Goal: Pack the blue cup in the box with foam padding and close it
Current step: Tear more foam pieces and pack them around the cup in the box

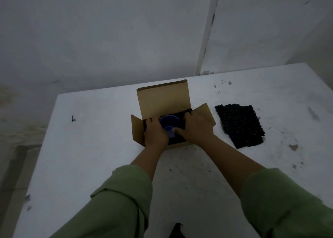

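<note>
Both hands settle the blue cup [169,125] on its side into dark foam inside the open box [163,100]; left hand [155,134] and right hand [195,129] cup its smooth, seemingly light plastic wall. A spare foam sheet [239,125] waits on the tabletop [90,129].

I have just one view, from the camera on the person's head. It looks forward and steeply down onto a white table [100,129], close enough that both forearms reach in from the bottom edge. The wide lens bends the table's edges and takes in the grey wall [108,35] behind. An open box [162,100] sits near the middle.
</note>
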